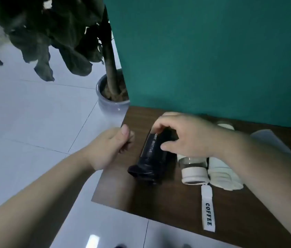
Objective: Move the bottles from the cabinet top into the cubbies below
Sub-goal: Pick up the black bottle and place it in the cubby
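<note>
Left hand (109, 149) is hovering half-curled, empty, off the cabinet top's (159, 199) left edge. Right hand (185, 138) is grasping the lying black bottle (149, 158); advise lifting level, clearing the neighbouring clear bottle (193, 169).

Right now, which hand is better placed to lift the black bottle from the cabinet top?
Right hand: its fingers already wrap the lying black bottle. The left hand hovers beside it, empty.
</note>
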`<control>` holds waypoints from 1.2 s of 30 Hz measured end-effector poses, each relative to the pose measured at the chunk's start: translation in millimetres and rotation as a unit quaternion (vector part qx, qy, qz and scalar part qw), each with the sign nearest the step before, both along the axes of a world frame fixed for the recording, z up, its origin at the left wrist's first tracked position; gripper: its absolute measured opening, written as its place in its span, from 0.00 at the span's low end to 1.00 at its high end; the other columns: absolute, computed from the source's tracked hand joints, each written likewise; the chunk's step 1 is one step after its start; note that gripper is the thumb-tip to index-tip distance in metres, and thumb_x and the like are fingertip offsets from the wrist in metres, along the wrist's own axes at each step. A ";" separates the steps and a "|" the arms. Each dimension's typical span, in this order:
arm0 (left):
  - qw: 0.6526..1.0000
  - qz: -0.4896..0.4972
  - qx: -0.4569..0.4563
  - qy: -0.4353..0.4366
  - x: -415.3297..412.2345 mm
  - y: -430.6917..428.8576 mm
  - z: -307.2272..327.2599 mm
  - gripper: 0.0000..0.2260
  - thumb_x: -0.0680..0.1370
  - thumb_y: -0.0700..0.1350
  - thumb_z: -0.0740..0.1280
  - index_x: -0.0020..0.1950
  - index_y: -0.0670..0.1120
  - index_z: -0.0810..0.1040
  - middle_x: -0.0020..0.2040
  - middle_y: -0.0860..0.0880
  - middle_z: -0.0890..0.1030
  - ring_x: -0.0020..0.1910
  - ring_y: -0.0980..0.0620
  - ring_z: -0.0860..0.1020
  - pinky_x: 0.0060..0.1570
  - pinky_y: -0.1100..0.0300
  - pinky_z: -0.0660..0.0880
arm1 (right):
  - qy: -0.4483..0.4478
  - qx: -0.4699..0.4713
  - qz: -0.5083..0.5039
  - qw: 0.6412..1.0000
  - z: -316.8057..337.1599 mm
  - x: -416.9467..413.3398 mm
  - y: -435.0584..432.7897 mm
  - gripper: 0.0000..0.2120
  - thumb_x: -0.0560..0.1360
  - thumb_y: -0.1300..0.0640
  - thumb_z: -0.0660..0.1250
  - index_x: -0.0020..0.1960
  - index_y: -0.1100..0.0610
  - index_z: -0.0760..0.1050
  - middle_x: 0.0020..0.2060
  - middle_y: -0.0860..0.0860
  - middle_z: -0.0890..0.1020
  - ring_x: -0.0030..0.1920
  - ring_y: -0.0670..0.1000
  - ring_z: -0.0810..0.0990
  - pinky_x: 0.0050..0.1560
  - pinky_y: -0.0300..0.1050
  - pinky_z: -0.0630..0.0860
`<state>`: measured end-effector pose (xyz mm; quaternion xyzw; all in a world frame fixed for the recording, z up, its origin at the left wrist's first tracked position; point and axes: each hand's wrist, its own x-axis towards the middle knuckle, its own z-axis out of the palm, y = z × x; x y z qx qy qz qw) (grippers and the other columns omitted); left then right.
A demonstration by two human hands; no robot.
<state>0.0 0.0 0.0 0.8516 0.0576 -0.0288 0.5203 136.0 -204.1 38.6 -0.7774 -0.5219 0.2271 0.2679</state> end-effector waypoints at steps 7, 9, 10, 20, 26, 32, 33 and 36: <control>0.991 0.009 0.060 -0.117 -40.0 18.2 -118.0 0.42 0.74 0.79 0.50 0.45 0.40 0.76 0.39 0.57 0.75 0.38 0.61 0.71 0.40 0.68 0.68 | -0.331 -0.211 0.180 0.902 -79.8 4.4 35.0 0.46 0.69 0.61 0.69 0.79 0.38 0.51 0.81 0.43 0.55 0.81 0.48 0.42 0.80 0.51 0.43; 0.991 0.048 0.050 -0.111 -58.5 15.8 -130.6 0.40 0.71 0.81 0.52 0.50 0.44 0.77 0.43 0.52 0.78 0.41 0.61 0.73 0.44 0.63 0.70 | -0.371 -0.211 0.189 0.884 -84.6 -2.6 41.3 0.46 0.68 0.58 0.70 0.79 0.40 0.53 0.80 0.44 0.59 0.81 0.51 0.48 0.80 0.55 0.48; 0.991 0.070 0.049 -0.101 -70.0 13.4 -133.0 0.37 0.71 0.81 0.54 0.51 0.48 0.77 0.46 0.52 0.79 0.44 0.59 0.75 0.46 0.62 0.71 | -0.383 -0.203 0.194 0.880 -84.8 -7.9 43.6 0.44 0.68 0.56 0.71 0.78 0.41 0.56 0.78 0.44 0.63 0.81 0.52 0.53 0.78 0.56 0.54; 0.981 0.192 0.026 -0.026 -219.5 -23.0 -84.5 0.25 0.68 0.74 0.62 0.61 0.66 0.68 0.61 0.66 0.78 0.57 0.69 0.76 0.55 0.64 0.73 | -0.330 -0.152 0.122 0.924 -64.0 -141.1 24.3 0.37 0.59 0.44 0.75 0.66 0.41 0.67 0.61 0.43 0.75 0.62 0.50 0.74 0.58 0.52 0.75; 0.973 0.222 0.066 0.013 -302.6 -54.7 -96.9 0.29 0.77 0.58 0.73 0.75 0.57 0.67 0.67 0.58 0.76 0.60 0.60 0.77 0.57 0.59 0.74 | -0.141 -0.049 0.002 0.989 -65.9 -234.1 -27.7 0.36 0.58 0.44 0.78 0.63 0.38 0.69 0.56 0.37 0.79 0.56 0.42 0.79 0.56 0.49 0.78; 0.981 0.164 0.057 0.087 -330.8 -88.5 -150.9 0.25 0.79 0.55 0.73 0.73 0.57 0.70 0.65 0.55 0.78 0.58 0.55 0.80 0.59 0.58 0.77 | -0.028 -0.019 -0.065 0.997 -119.4 -292.4 -66.9 0.40 0.57 0.46 0.81 0.65 0.37 0.69 0.56 0.34 0.81 0.57 0.36 0.79 0.60 0.42 0.76; 0.981 0.148 0.056 0.109 -328.6 -92.1 -164.4 0.24 0.78 0.56 0.73 0.72 0.58 0.72 0.65 0.55 0.79 0.58 0.54 0.81 0.61 0.57 0.77 | -0.008 -0.022 -0.075 0.997 -134.2 -295.6 -69.4 0.39 0.56 0.47 0.82 0.64 0.36 0.69 0.56 0.34 0.81 0.57 0.35 0.79 0.60 0.41 0.76; 0.979 0.099 0.054 0.168 -311.5 -93.5 -213.8 0.27 0.74 0.61 0.72 0.72 0.57 0.72 0.67 0.55 0.80 0.57 0.53 0.81 0.64 0.54 0.77 | 0.039 -0.045 -0.109 0.992 -182.8 -296.1 -68.4 0.37 0.56 0.47 0.82 0.59 0.29 0.68 0.53 0.30 0.81 0.56 0.32 0.78 0.55 0.33 0.75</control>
